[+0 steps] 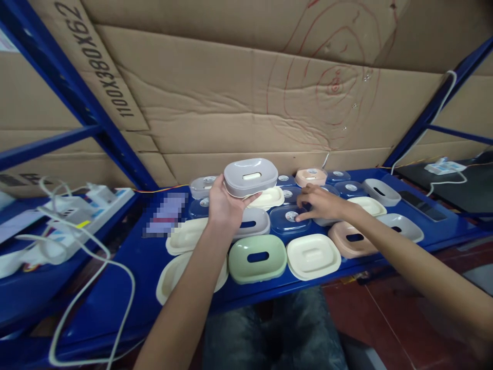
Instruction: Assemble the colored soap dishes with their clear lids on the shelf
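Aloft, left hand (227, 206), fingers around grey dish (246, 186); right fingers (311, 194) parted over clear lid (284, 222)

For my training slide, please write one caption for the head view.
Left hand holds a grey slotted dish above a blue table; right hand over a clear lid.

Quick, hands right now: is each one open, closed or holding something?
Left hand: holding a grey dish.
Right hand: half-curled at a clear lid; whether it grips can't be told.
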A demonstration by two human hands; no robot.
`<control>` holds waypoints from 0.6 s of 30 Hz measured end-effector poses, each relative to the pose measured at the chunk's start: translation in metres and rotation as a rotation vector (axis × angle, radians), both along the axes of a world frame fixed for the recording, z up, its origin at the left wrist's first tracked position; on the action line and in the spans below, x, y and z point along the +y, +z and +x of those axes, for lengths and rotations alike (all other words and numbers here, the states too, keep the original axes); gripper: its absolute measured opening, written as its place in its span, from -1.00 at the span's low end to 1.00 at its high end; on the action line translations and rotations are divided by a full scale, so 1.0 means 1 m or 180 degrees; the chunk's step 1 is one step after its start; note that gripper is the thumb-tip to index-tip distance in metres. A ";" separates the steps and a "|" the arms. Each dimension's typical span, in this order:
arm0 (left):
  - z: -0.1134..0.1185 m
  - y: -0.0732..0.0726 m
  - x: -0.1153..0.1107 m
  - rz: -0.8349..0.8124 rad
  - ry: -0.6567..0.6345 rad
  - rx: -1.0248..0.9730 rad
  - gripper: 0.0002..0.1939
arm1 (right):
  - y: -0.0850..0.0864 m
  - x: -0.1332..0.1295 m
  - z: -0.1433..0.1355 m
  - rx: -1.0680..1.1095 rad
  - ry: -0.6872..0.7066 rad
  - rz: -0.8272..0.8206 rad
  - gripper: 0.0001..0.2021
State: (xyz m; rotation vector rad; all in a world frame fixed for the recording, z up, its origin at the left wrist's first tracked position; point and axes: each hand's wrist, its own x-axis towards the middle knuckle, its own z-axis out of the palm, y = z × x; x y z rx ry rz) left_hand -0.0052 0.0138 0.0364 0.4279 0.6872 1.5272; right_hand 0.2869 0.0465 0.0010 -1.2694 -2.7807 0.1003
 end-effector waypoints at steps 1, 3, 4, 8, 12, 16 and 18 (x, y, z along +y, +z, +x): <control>0.000 0.000 0.000 0.0024 0.0006 0.0046 -0.64 | 0.002 -0.003 0.001 -0.0019 0.0010 0.0057 -0.59; 0.000 0.000 0.000 0.0070 0.0005 0.0090 -0.64 | 0.009 -0.013 0.004 0.0016 0.0033 0.0122 -0.55; 0.000 0.000 0.000 0.0083 -0.0006 0.0084 -0.64 | 0.012 -0.021 0.005 0.0052 0.0047 0.0107 -0.51; 0.001 0.000 -0.002 0.0096 -0.0051 -0.0017 -0.64 | 0.021 -0.057 0.002 -0.0001 0.0203 -0.0251 -0.45; 0.003 0.000 -0.003 0.0121 -0.0059 0.0003 -0.63 | 0.016 -0.081 -0.008 -0.0181 0.0292 -0.0431 -0.58; 0.004 0.000 -0.004 0.0094 -0.0099 0.0109 -0.64 | 0.004 -0.080 -0.012 -0.0153 0.0376 -0.0268 -0.61; 0.004 0.000 -0.004 0.0065 -0.0151 0.0144 -0.64 | 0.001 -0.078 -0.010 -0.0144 0.0395 -0.0083 -0.59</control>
